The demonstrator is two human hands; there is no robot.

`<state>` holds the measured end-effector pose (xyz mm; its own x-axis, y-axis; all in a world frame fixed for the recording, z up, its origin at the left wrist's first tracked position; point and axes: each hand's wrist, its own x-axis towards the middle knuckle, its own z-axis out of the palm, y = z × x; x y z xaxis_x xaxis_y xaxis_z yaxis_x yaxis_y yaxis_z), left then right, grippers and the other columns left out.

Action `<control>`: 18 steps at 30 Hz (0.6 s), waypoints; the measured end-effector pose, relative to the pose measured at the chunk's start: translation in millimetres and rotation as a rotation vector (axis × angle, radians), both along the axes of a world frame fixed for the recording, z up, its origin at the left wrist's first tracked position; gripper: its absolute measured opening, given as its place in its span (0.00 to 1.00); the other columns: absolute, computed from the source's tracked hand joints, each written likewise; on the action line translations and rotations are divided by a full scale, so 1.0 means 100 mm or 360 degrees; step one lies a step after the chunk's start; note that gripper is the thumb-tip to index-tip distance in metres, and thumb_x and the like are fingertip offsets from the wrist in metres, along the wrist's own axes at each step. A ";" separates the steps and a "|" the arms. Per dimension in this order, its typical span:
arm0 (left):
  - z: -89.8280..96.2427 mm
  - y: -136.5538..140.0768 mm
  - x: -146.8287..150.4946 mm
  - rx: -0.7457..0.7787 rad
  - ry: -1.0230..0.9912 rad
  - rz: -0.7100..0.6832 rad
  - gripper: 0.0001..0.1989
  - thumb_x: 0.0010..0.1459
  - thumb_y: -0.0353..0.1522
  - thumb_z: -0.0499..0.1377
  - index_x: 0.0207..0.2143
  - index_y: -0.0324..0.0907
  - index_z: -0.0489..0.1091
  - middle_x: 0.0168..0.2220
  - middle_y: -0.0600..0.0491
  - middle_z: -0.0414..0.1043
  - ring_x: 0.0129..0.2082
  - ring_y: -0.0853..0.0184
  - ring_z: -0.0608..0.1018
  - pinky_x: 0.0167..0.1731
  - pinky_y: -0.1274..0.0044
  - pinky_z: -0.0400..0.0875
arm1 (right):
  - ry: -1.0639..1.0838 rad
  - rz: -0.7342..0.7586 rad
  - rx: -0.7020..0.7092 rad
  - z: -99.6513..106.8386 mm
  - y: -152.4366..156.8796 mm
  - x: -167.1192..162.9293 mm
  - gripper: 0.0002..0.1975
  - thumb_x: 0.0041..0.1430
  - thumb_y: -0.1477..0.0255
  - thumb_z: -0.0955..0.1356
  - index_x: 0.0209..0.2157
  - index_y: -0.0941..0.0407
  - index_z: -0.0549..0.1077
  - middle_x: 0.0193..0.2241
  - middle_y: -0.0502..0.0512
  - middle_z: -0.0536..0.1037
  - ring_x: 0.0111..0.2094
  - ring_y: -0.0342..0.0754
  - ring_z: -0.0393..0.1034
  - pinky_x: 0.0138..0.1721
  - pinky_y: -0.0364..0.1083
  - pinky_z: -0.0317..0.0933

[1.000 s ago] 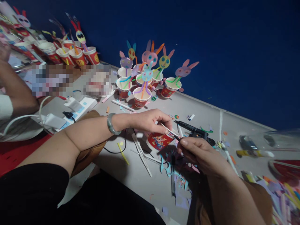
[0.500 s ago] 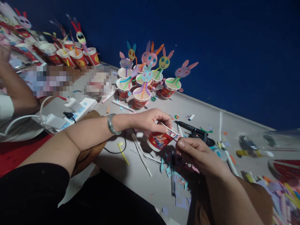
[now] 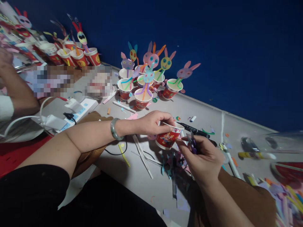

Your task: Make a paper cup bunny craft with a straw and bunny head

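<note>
1. the red paper cup is in front of the person, at the messy table, between the 2 hands. i can't tell if its bottom touches the table.
2. the left hand pinches the cup near its rim, thumb on the near side.
3. the right hand has its thumb and fingers closed round 1 dark, thin tool.
4. the cup is just left of that tool. the left hand is nearer, since it has the cup. i can't tell if the right thumb touches it too.
5. the cup's open end points up and leans a bit right, so its long line tips that way.
6. the tool stands nearly upright, its top tipped slightly toward the cup.
</note>
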<state>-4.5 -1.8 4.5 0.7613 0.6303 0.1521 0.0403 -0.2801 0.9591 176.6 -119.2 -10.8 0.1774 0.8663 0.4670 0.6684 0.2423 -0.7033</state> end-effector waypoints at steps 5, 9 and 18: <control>0.00 -0.09 0.00 -0.0005 -0.0019 -0.0057 0.05 0.57 0.31 0.61 0.32 0.37 0.72 0.31 0.52 0.76 0.33 0.72 0.76 0.38 0.78 0.68 | -0.0447 0.0003 0.0332 -0.10 -0.02 -0.01 0.09 0.54 0.74 0.72 0.39 0.54 0.74 0.27 0.47 0.79 0.22 0.41 0.70 0.24 0.40 0.62; 0.00 -0.12 0.00 0.0009 -0.0044 -0.0099 0.06 0.58 0.33 0.61 0.32 0.37 0.73 0.32 0.51 0.76 0.33 0.71 0.75 0.36 0.79 0.68 | -0.0611 0.0008 0.0418 -0.11 -0.02 0.01 0.10 0.55 0.74 0.71 0.41 0.53 0.74 0.27 0.48 0.80 0.23 0.43 0.73 0.25 0.41 0.63; -0.01 -0.13 0.00 0.0045 0.0030 -0.0129 0.09 0.59 0.35 0.60 0.34 0.37 0.73 0.32 0.51 0.76 0.32 0.71 0.74 0.33 0.80 0.66 | -0.0798 0.0034 0.0275 -0.13 -0.07 0.03 0.11 0.56 0.74 0.66 0.42 0.53 0.73 0.31 0.55 0.82 0.26 0.48 0.75 0.27 0.45 0.65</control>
